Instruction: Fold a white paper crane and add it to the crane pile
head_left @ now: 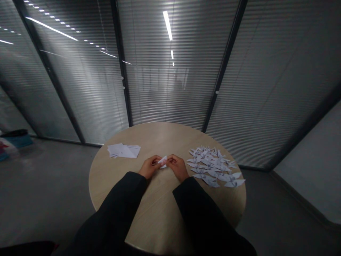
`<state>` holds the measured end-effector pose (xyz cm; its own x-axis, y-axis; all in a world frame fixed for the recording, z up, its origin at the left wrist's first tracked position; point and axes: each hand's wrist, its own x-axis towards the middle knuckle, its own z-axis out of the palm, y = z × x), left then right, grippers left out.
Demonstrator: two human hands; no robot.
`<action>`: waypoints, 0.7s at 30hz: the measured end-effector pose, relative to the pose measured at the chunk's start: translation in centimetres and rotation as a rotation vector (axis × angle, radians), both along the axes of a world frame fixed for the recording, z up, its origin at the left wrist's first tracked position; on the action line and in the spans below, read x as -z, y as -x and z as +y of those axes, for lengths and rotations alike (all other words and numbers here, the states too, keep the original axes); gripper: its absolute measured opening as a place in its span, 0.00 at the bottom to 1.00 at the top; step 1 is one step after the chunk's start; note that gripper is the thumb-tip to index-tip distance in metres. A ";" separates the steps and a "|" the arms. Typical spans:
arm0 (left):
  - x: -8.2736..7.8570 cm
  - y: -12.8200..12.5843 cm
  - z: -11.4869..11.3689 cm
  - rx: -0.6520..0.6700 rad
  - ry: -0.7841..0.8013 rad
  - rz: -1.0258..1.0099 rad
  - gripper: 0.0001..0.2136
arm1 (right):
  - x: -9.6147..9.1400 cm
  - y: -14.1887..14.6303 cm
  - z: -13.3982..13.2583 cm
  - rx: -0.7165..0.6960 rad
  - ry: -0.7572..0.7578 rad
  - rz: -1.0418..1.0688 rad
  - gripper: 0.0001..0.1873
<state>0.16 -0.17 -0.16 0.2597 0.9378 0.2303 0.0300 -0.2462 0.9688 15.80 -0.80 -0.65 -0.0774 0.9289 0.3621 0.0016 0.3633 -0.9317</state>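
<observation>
Over the middle of the round table, my left hand point(150, 167) and my right hand point(178, 167) pinch a small piece of folded white paper point(163, 161) between them. Thumbs and fingertips of both hands meet at its edges, covering part of it. The exact shape of the fold is too small to make out. To the right of my right hand lies a spread of many folded paper cranes point(210, 165). On the left, beyond my left hand, rests a loose stack of flat white paper sheets point(128, 151).
The round wooden table point(165, 133) stands close to a glass partition with blinds point(170, 92). A grey floor point(53, 185) surrounds it. A blue bin with a dark liner point(17, 138) is far left, and a pale wall point(314, 177) is on the right.
</observation>
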 end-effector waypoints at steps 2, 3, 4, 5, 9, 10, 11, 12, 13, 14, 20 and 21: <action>0.0 -0.1 -0.1 0.053 0.092 -0.060 0.23 | -0.2 0.0 -0.1 0.016 0.008 0.005 0.11; -0.1 -0.1 -0.1 0.067 0.130 -0.083 0.23 | -0.3 -0.1 -0.1 0.029 0.008 0.005 0.11; -0.1 -0.1 -0.1 0.073 0.157 -0.099 0.24 | -0.4 -0.1 -0.2 0.042 0.010 0.008 0.12; -0.2 -0.1 -0.2 0.075 0.172 -0.107 0.24 | -0.5 -0.2 -0.2 0.052 0.012 0.013 0.13; -0.5 0.1 -0.3 0.138 0.186 -0.095 0.24 | -0.8 -0.4 -0.4 0.014 0.091 0.082 0.18; -0.6 0.2 -0.3 0.161 0.187 -0.088 0.24 | -0.8 -0.4 -0.4 -0.004 0.114 0.115 0.18; -0.6 0.2 -0.3 0.178 0.186 -0.083 0.24 | -0.8 -0.4 -0.4 -0.024 0.135 0.152 0.18; -0.6 0.2 -0.3 0.191 0.183 -0.081 0.24 | -0.8 -0.4 -0.4 -0.045 0.154 0.194 0.18; -0.6 0.3 -0.4 0.201 0.178 -0.081 0.23 | -0.8 -0.4 -0.4 -0.067 0.171 0.234 0.18; -0.6 0.3 -0.3 0.208 0.172 -0.085 0.23 | -0.9 -0.4 -0.4 -0.087 0.188 0.270 0.18; -0.5 0.5 -0.2 0.283 0.182 -0.118 0.21 | -1.0 -0.3 -0.6 -0.137 0.208 0.328 0.17; -0.4 0.5 -0.2 0.297 0.193 -0.119 0.21 | -1.0 -0.3 -0.6 -0.132 0.199 0.316 0.17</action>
